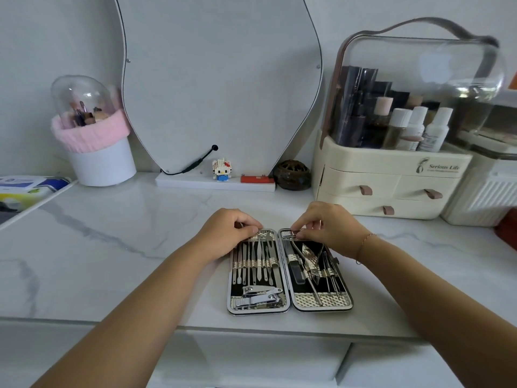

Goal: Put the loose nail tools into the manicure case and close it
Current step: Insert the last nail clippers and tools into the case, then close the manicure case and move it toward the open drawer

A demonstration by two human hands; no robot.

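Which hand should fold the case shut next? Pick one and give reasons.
Probably the left hand: it rests on the far edge of the manicure case's left half, seemingly free, while the right hand pinches something at the right half's top.

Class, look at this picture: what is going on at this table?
A person is working on an open manicure case lying flat on a marble table. The left hand rests on the far edge of the left half; the right hand fingers something small at the top of the right half. Tools fill both halves, and the case is not yet closed.
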